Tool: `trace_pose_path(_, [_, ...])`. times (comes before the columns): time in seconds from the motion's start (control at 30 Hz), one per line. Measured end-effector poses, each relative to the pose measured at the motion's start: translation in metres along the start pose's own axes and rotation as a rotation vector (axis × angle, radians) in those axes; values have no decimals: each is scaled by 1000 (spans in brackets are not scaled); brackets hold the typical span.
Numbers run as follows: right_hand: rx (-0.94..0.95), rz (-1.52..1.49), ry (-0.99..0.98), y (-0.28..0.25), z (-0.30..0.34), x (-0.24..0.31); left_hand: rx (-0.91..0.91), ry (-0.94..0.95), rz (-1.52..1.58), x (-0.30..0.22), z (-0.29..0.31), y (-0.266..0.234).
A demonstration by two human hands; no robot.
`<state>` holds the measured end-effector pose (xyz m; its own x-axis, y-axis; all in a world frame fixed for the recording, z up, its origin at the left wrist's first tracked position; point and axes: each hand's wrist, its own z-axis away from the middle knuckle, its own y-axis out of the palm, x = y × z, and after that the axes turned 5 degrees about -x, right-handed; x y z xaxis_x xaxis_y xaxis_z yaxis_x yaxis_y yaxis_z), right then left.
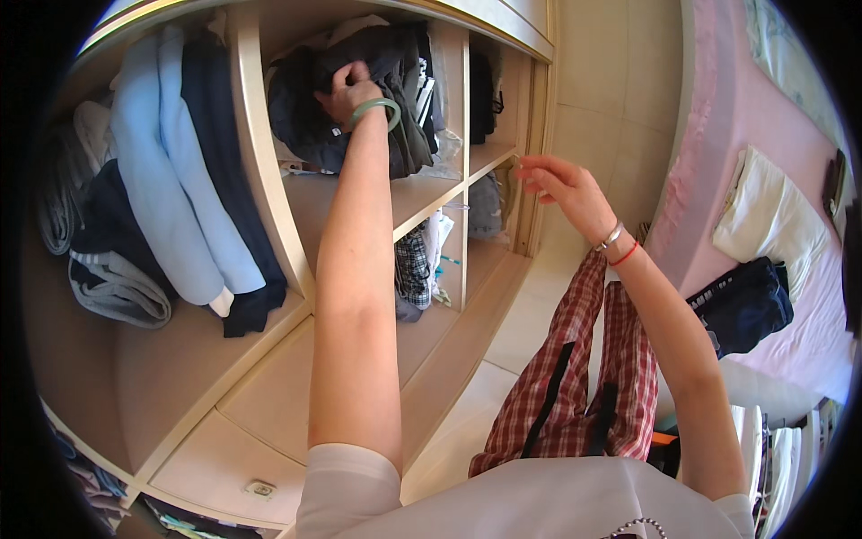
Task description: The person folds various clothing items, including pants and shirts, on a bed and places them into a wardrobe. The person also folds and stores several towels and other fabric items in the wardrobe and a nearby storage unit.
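Inside the middle wardrobe compartment, my left hand [348, 97], with a green bangle on its wrist, is pushed into a heap of dark clothes [301, 112]. Its fingers are curled on a dark garment; the fingertips are partly hidden in the cloth. My right hand [567, 190], wearing a silver bangle and a red cord, hangs in the air just outside the wardrobe. Its fingers are loosely stretched and hold nothing. Nearest to them is the front edge of the small right-hand compartment.
Light blue garments [171, 171] and dark ones drape over the left shelf beside a grey rolled one [121, 292]. Checked cloth [413, 265] lies in the lower compartment. At right, a pink-covered bed [709, 211] bears a cream folded cloth [768, 211] and dark blue clothing [741, 305].
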<state>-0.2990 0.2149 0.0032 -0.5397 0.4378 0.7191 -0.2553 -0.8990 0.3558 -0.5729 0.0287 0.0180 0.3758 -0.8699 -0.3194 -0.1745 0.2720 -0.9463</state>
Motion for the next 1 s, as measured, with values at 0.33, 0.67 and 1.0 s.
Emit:
trace_pose_path(0.33, [32, -146, 144, -12, 15, -7, -221, -33, 705, 9, 121, -43])
trace_pose_path(0.67, [263, -438, 86, 14, 25, 12, 822, 696, 778, 53, 357, -160])
trace_pose_path(1.0, [242, 225, -188, -20, 153, 42, 936, -758, 1116, 57, 276, -107])
